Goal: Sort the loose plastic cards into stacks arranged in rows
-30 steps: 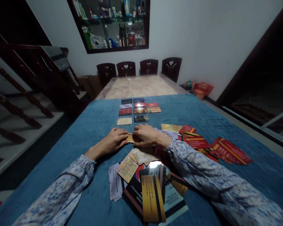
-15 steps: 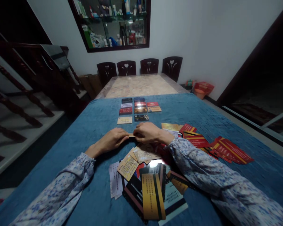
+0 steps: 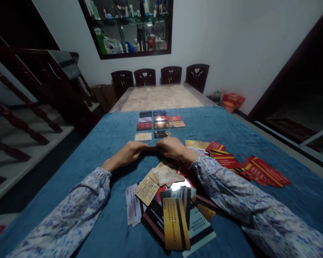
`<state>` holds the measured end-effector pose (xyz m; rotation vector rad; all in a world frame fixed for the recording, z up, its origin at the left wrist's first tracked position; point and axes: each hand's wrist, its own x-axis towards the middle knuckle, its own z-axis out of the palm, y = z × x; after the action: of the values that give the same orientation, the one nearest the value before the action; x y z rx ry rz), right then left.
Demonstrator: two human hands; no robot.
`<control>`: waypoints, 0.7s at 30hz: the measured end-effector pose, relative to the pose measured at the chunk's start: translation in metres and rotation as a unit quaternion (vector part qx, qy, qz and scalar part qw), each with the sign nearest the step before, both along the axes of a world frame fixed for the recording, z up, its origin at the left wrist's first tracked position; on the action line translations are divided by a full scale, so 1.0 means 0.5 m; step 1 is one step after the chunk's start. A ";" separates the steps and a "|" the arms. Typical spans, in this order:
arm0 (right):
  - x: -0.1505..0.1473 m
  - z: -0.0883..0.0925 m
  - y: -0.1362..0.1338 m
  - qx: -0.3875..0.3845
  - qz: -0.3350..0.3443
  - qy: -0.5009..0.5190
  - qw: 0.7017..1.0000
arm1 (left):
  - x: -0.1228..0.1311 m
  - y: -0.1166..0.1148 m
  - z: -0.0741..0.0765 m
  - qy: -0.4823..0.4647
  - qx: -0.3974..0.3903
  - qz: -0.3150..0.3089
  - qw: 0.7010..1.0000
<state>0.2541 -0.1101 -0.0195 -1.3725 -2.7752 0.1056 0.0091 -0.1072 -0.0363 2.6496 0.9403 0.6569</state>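
While knuckles face up, our left hand (image 3: 129, 152) and right hand (image 3: 172, 147) pinch one card (image 3: 151, 148) (clamped at both ends); ten laid-out cards (image 3: 160, 125) lie beyond.

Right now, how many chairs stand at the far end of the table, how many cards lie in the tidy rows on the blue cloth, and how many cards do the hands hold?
dark wooden chairs with heart cut-outs: 4
small plastic cards in tidy rows: 10
thin card pinched between left hand and right hand: 1
Total: 15
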 end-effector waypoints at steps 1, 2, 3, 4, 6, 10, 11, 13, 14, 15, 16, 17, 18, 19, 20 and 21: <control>0.000 -0.001 0.000 0.000 -0.006 -0.002 1.000 | 0.000 0.002 -0.001 0.003 -0.002 0.006 1.000; 0.000 -0.002 0.000 -0.001 -0.012 -0.004 1.000 | 0.001 0.004 -0.001 0.006 -0.002 0.010 1.000; 0.000 -0.002 0.000 -0.003 -0.017 -0.005 1.000 | 0.001 0.006 -0.002 0.009 0.000 0.014 1.000; 0.000 -0.002 0.000 -0.005 -0.021 -0.005 1.000 | 0.002 0.007 -0.003 0.011 0.002 0.018 1.000; 0.001 -0.002 0.000 -0.008 -0.025 -0.003 1.000 | 0.004 0.007 -0.006 0.010 0.005 0.026 1.000; 0.004 0.000 0.001 -0.003 -0.026 0.015 1.000 | 0.007 0.003 -0.010 -0.007 0.012 0.048 0.999; 0.005 0.001 0.001 -0.003 -0.029 0.021 0.999 | 0.007 0.003 -0.012 -0.010 0.013 0.054 0.998; 0.007 0.003 0.002 -0.005 -0.037 0.035 0.999 | 0.006 0.002 -0.014 -0.013 0.012 0.064 0.998; 0.009 0.005 0.002 -0.007 -0.041 0.043 0.998 | 0.006 0.002 -0.014 -0.013 0.012 0.067 0.998; 0.010 0.008 0.003 -0.007 -0.043 0.050 0.998 | 0.005 0.002 -0.014 -0.013 0.012 0.069 0.997; 0.011 0.011 0.003 -0.007 -0.044 0.058 0.997 | 0.005 0.002 -0.014 -0.013 0.012 0.070 0.997; 0.013 0.014 0.003 -0.004 -0.044 0.067 0.997 | 0.005 0.002 -0.014 -0.015 0.014 0.069 0.997; 0.014 0.018 0.003 0.000 -0.043 0.079 0.996 | 0.006 0.002 -0.014 -0.019 0.016 0.068 0.997; 0.015 0.022 0.003 0.005 -0.042 0.092 0.995 | 0.007 0.001 -0.014 -0.025 0.018 0.066 0.997; 0.017 0.025 0.003 0.009 -0.041 0.108 0.993 | 0.009 0.000 -0.014 -0.034 0.019 0.063 0.997; 0.018 0.028 0.003 0.013 -0.037 0.125 0.991 | 0.012 -0.001 -0.015 -0.042 0.019 0.061 0.997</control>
<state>0.2629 -0.1085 -0.0053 -1.3523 -2.5107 0.2219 0.0152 -0.1076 -0.0439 2.5899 1.0828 0.8154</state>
